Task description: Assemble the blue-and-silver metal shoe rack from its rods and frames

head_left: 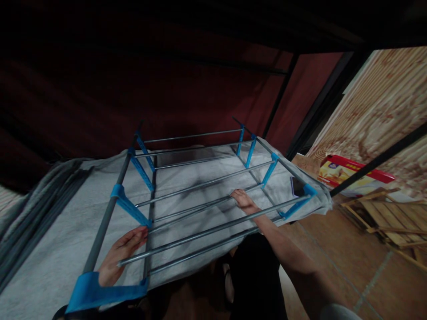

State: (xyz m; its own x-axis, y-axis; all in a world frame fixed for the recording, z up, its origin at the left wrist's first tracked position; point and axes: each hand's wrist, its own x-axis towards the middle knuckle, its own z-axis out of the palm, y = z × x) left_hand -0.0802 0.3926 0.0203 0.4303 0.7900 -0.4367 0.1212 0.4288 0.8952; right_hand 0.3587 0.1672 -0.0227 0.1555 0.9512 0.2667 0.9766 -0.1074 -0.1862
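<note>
A partly assembled rack of thin metal tubes and blue plastic brackets lies across a grey cloth-covered surface [71, 222]. My right hand [245, 202] reaches under the near upper tube [207, 232] and has its fingers closed on a lower metal tube [196, 208]. At the rack's left side, my left hand [125, 253] pinches around the lower end of a blue bracket [133, 212], where that tube's end meets it. The fingertips partly hide this joint. The near upper tube's left end sits apart from the front left blue bracket [103, 293].
Several loose grey tubes [36, 213] lie at the left on the cloth. A phone [296, 186] rests near the right end. Beyond it are a red and yellow box [350, 173] and a folded wooden item [393, 218] on the floor. Dark frame bars rise behind.
</note>
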